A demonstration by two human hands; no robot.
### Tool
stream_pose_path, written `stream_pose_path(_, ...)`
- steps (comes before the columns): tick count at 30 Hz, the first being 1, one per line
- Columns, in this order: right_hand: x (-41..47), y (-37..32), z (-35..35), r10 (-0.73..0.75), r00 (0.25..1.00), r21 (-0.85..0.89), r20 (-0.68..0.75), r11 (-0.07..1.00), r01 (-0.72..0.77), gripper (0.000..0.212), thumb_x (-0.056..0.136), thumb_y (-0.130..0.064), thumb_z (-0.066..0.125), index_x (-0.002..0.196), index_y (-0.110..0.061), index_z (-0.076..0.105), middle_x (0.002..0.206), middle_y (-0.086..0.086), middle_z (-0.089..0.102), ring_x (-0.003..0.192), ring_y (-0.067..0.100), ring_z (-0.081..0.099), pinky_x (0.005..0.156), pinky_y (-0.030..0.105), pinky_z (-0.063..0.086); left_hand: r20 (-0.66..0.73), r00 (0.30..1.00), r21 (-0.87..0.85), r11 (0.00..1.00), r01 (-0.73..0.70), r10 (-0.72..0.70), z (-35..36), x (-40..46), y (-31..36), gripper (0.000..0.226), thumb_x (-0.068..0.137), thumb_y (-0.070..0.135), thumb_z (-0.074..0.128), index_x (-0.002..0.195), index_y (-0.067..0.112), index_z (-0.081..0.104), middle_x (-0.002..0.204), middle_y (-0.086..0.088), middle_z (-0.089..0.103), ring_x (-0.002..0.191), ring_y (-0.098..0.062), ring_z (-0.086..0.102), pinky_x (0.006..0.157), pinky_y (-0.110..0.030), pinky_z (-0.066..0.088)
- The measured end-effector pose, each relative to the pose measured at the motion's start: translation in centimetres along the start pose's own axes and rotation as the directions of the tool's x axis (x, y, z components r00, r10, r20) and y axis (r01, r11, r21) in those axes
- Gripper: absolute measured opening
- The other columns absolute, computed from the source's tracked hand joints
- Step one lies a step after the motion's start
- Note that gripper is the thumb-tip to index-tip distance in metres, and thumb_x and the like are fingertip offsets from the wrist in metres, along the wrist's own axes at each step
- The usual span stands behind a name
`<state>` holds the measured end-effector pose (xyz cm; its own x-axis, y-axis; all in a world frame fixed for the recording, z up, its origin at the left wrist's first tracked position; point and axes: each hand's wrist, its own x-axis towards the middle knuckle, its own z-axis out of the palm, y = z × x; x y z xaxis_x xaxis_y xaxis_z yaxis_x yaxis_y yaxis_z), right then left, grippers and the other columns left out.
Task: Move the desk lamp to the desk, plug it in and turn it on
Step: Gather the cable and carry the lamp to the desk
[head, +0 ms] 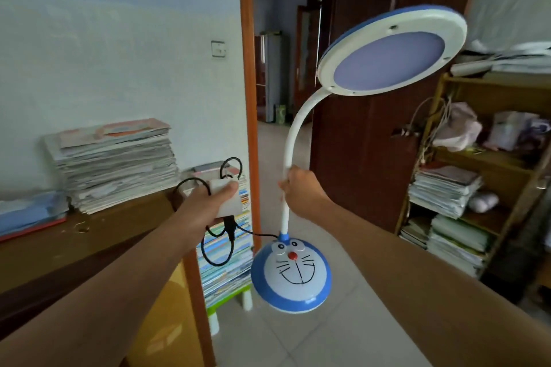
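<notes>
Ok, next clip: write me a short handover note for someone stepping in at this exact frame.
Left hand: shut on the white adapter, with the black cord looping down to the lamp.
Right hand: shut on the lamp neck; the desk lamp is held in the air, base above the tiled floor.
Desk is at left, carrying a paper stack.
Done: lamp and adapter picked up.
Left: set the lamp on the desk, plug in, switch on. No outlet clearly visible.
</notes>
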<state>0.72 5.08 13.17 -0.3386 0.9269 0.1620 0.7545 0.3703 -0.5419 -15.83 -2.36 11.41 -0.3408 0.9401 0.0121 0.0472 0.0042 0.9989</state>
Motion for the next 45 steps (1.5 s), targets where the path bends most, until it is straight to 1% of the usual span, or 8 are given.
stream_pose_path(3,-0.8,4.0,-2.8,0.035,0.998,-0.017,-0.057,0.999,-0.036,0.025,0.095,-0.015,0.044,0.114,0.002,0.048,0.11,0.022,0.061,0.101,0.036,0.059,0.076,0.035,0.044,0.062,0.998,-0.029,0.999,-0.015,0.017,5.1,0.4,0.4,0.006,0.089,0.023,0.059,0.086,0.018,0.06,0.084,-0.003,0.063,0.077,-0.017,0.06,0.069,-0.03,0.049)
stream_pose_path(9,-2.7,13.4,-8.7,0.092,0.986,-0.076,-0.137,0.992,-0.103,0.027,0.095,-0.018,0.04,0.113,0.001,0.048,0.109,0.023,0.059,0.1,0.039,0.058,0.082,0.042,0.046,0.141,0.99,0.024,1.0,0.017,-0.02,16.4,1.1,0.6,0.041,0.086,0.034,0.062,0.117,0.008,0.059,0.116,-0.018,0.064,0.108,-0.033,0.06,0.098,-0.048,0.046)
stream_pose_path(16,-4.1,24.6,-16.0,0.195,0.97,-0.053,-0.146,0.977,-0.205,0.023,0.093,-0.018,0.048,0.107,-0.001,0.05,0.104,0.019,0.062,0.09,0.031,0.062,0.069,0.034,0.049,0.224,0.975,0.007,1.0,0.003,-0.005,30.8,0.7,0.4,0.012,0.086,0.031,0.061,0.091,0.021,0.058,0.082,0.002,0.062,0.077,-0.013,0.06,0.065,-0.025,0.047)
stream_pose_path(21,-5.5,32.7,-20.4,0.201,0.96,-0.19,-0.196,0.953,-0.238,0.027,0.095,-0.021,0.044,0.11,0.0,0.05,0.103,0.018,0.058,0.095,0.031,0.059,0.067,0.031,0.039,0.344,0.939,0.022,1.0,-0.005,-0.003,40.2,0.6,0.7,0.01,0.089,0.029,0.058,0.094,0.022,0.06,0.084,0.001,0.065,0.077,-0.013,0.061,0.062,-0.024,0.046)
stream_pose_path(26,-6.6,39.4,-23.9,0.201,0.947,-0.381,-0.252,0.879,-0.288,0.029,0.097,-0.014,0.036,0.119,-0.005,0.053,0.113,0.019,0.05,0.1,0.033,0.056,0.07,0.038,0.04,0.453,0.89,0.048,0.999,0.021,-0.041,48.3,1.3,0.2,0.031,0.087,0.033,0.06,0.112,0.015,0.061,0.103,-0.004,0.069,0.095,-0.02,0.065,0.081,-0.033,0.05)
stream_pose_path(29,-6.8,43.0,-25.8,0.265,0.934,-0.4,-0.239,0.85,-0.343,0.031,0.095,-0.01,0.035,0.121,-0.003,0.051,0.12,0.019,0.049,0.102,0.032,0.055,0.066,0.032,0.037,0.496,0.867,0.045,0.999,0.018,-0.038,52.8,2.2,0.0,0.023,0.086,0.034,0.061,0.103,0.019,0.063,0.093,0.001,0.07,0.083,-0.013,0.065,0.064,-0.023,0.049)
stream_pose_path(32,-6.5,47.0,-28.0,0.364,0.89,-0.281,-0.273,0.855,-0.436,0.032,0.095,-0.011,0.035,0.122,-0.001,0.049,0.12,0.021,0.048,0.102,0.034,0.055,0.083,0.037,0.046,0.536,0.844,0.046,0.999,-0.003,-0.023,57.7,3.7,0.0,0.021,0.086,0.034,0.061,0.099,0.018,0.064,0.087,0.002,0.068,0.075,-0.01,0.063,0.055,-0.02,0.048)
stream_pose_path(45,-3.1,61.2,-37.3,0.623,0.631,0.067,-0.463,0.734,-0.676,0.025,0.094,-0.023,0.043,0.102,-0.001,0.052,0.1,0.022,0.061,0.087,0.036,0.062,0.071,0.043,0.053,0.782,0.623,0.028,0.999,-0.027,-0.005,78.0,11.2,0.9,0.013,0.084,0.033,0.065,0.091,0.022,0.061,0.086,0.001,0.065,0.079,-0.016,0.062,0.062,-0.029,0.045)
